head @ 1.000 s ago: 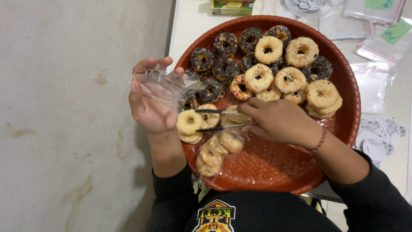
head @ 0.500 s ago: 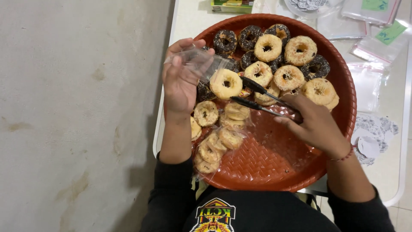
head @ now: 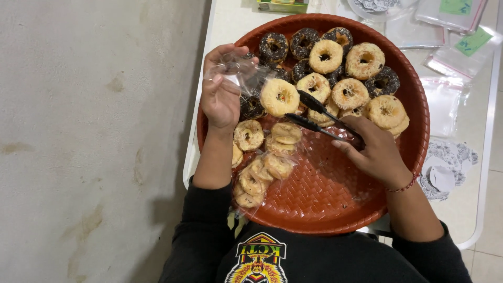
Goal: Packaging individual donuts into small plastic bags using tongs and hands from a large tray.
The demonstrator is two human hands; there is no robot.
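Note:
A round red woven tray [head: 335, 199] holds several doughnuts, some pale with crumb topping [head: 364, 60], some dark chocolate [head: 273, 47]. My left hand [head: 220, 94] grips a clear plastic bag [head: 243, 73] at the tray's left rim. One pale doughnut [head: 279, 97] sits at the bag's mouth. My right hand [head: 373, 152] holds black tongs [head: 319, 115], whose tips lie right beside that doughnut. Bagged pale doughnuts [head: 262, 167] lie along the tray's lower left.
The tray rests on a white table [head: 471, 209]. Clear plastic bags with green labels [head: 461, 47] and round paper doilies [head: 445, 167] lie to the right. A grey floor [head: 94, 141] spreads on the left. A green box [head: 283, 5] sits at the top edge.
My left hand rose with the bag from the tray's lower left to its upper left rim. The tongs carried a pale doughnut to the bag's mouth, and my right hand shifted right.

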